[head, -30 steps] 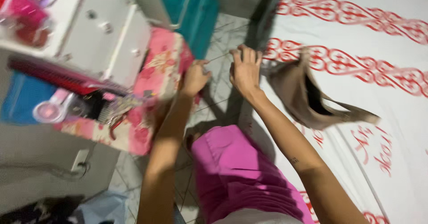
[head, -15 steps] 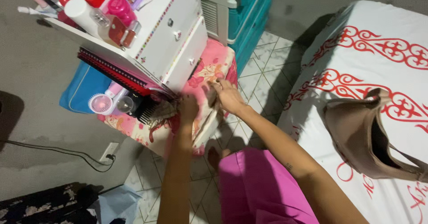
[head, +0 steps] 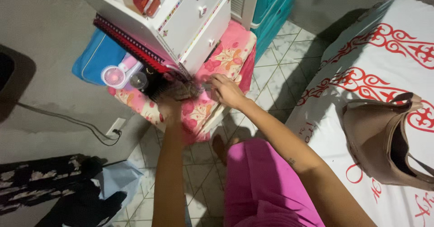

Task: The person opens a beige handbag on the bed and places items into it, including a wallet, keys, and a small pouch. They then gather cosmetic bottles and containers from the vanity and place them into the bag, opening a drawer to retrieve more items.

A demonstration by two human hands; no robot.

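Both hands down at a cluttered low shelf under a white drawer unit [head: 199, 23]. Left hand [head: 168, 107] curled at a dark bundle [head: 174, 90] at the shelf edge, seemingly gripping it, though fingers mostly hidden, so grip not certain. Right hand [head: 225, 90] palm-down, fingers bent, touching the same bundle where it meets the floral cloth [head: 226, 57], apparently steadying it; cannot tell whether closed on anything. Small pink fan [head: 115, 74] just beside, left. Tan bag [head: 384, 136] lying open on the bed [head: 361, 51], well apart.

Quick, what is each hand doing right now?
Left hand: curled around a dark brush, it seems.
Right hand: fingers bent, touching small things on the floral cloth; grip unclear.
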